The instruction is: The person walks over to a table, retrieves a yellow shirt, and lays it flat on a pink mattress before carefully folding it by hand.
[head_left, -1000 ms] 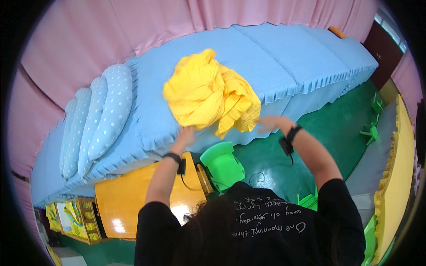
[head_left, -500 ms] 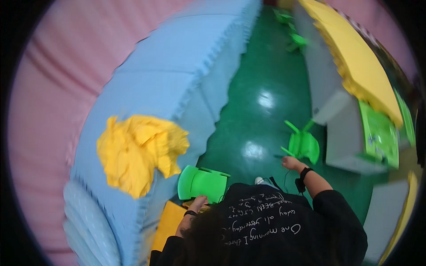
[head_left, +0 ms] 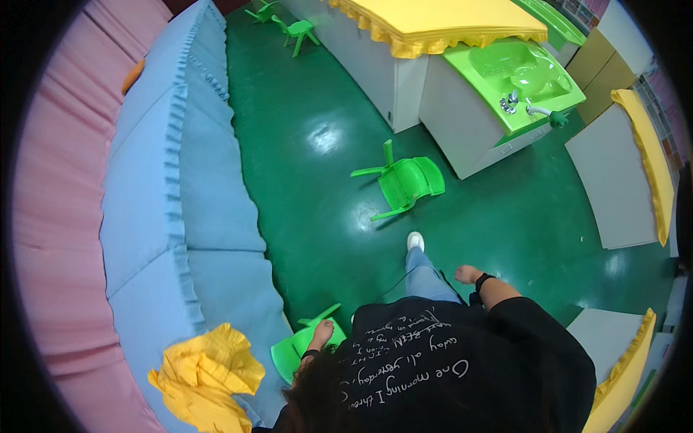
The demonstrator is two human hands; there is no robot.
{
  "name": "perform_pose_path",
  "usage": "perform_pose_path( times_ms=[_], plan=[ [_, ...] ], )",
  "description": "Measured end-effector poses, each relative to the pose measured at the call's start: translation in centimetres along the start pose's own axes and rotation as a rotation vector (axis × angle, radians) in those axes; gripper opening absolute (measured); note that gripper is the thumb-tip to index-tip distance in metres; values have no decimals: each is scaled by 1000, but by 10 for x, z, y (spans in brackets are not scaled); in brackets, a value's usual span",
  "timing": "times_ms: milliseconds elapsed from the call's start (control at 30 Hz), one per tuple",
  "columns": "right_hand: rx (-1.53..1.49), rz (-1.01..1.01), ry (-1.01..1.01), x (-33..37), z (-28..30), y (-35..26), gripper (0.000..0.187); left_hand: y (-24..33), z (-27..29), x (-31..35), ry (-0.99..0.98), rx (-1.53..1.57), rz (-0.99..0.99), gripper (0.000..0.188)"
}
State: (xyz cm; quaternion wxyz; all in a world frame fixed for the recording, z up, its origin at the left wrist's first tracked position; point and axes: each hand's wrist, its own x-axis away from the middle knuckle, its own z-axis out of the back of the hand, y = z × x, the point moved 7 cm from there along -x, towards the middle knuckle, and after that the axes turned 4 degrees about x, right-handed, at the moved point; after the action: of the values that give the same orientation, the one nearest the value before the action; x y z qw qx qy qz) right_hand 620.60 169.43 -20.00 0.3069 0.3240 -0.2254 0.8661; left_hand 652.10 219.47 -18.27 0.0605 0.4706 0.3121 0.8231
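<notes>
My left hand (head_left: 324,333) hangs low at my side, its fingers curled, in front of a small green plastic chair (head_left: 286,351) beside the blue-covered surface. Whether it touches the chair I cannot tell. My right hand (head_left: 468,275) is held over the floor with a black band at its wrist, closed in a loose fist with nothing visible in it. A crumpled yellow cloth (head_left: 209,375) lies on the blue ruffled cover (head_left: 144,252) at the lower left, apart from both hands. Ahead of my foot, another green chair (head_left: 410,182) lies tipped over on the floor.
Green floor (head_left: 317,238) runs between the blue-covered row and a white cabinet (head_left: 462,119) with a yellow ruffled pad (head_left: 440,22). A green basin (head_left: 523,76) with a tap tops its near end. More green chairs (head_left: 297,30) stand far ahead; yellow-topped units (head_left: 613,173) stand at right.
My view has swung right and I have moved along the aisle. The yellow cloth and near chair now sit lower left; the basin and tipped chair show fully. My right hand has drawn back toward my body.
</notes>
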Motion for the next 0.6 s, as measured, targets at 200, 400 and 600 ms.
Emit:
perform_pose_path(
  times_ms=[200,400,600],
  plan=[
    [-341,91,-51,-53,112,-63,29,46,-20,-27,20,181,119,25],
    [-559,36,211,-128,182,-18,27,228,-63,-65,-139,-95,-197,28],
    [-580,-14,191,-191,156,-4,25,257,-65,-72,-91,-215,-201,28]
  ],
)
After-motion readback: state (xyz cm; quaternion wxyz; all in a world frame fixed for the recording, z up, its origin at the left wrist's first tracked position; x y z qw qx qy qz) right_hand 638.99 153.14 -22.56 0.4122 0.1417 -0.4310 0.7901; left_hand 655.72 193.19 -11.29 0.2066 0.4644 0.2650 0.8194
